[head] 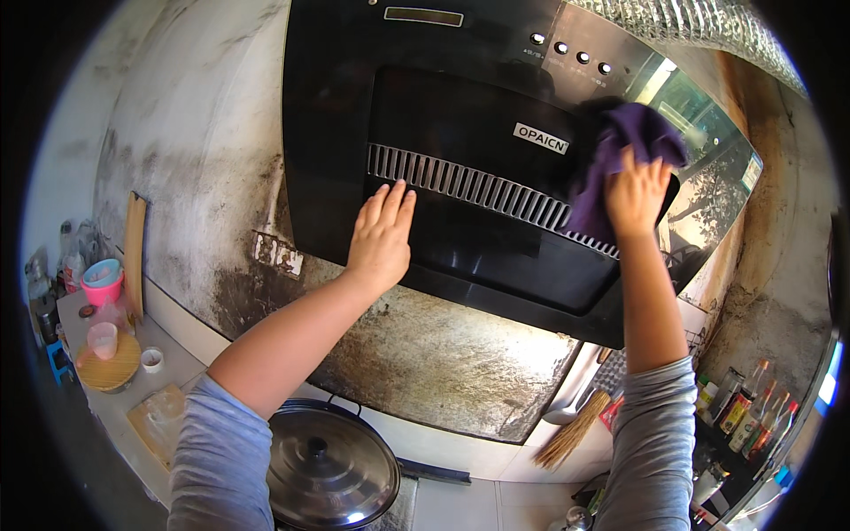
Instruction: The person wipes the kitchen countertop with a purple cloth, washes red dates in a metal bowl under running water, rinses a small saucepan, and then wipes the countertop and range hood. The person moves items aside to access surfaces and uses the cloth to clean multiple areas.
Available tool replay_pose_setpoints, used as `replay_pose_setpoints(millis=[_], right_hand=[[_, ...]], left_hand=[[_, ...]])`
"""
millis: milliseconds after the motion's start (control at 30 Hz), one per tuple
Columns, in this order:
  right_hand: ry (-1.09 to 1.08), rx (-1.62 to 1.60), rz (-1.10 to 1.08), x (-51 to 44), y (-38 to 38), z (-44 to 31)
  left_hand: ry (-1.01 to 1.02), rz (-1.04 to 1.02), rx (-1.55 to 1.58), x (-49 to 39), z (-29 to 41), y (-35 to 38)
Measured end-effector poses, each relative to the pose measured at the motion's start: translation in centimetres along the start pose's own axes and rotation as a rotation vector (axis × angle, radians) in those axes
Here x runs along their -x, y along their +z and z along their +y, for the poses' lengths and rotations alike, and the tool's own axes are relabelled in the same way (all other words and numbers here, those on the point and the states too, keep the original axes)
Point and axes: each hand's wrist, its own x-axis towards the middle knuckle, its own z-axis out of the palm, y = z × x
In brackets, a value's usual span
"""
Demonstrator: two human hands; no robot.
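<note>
A black Opaicn range hood [458, 219] with a glossy front and a slotted metal vent strip [458, 180] fills the upper middle of the view. My left hand [384, 235] rests flat on its lower front panel, fingertips near the left end of the strip, with nothing held. On the hood's right side, my right hand [639, 192] grips a bunched purple cloth [634, 136] that lies against the dark surface. The cloth covers the right part of the vent strip. Several round buttons [572, 53] sit above on the hood's upper right.
Below stands a large pan with a domed metal lid [332, 458]. A straw brush [572, 428] and a ladle [563, 413] hang at the right, near a shelf of bottles [747, 418]. Bowls [103, 282] and a cutting board [159, 421] occupy the left counter. Foil ducting [697, 26] crosses overhead.
</note>
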Motion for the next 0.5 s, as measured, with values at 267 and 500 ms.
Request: replay_pose_setpoints(millis=[267, 500], right_hand=[[-0.014, -0.043, -0.084, -1.9, 5.2, -0.4], [-0.299, -0.236, 0.053, -7.2, 6.0, -10.5]], left_hand=[[0.049, 0.004, 0.038, 1.6, -0.2, -1.6], [0.079, -0.026, 0.085, 3.2, -0.6, -3.9]])
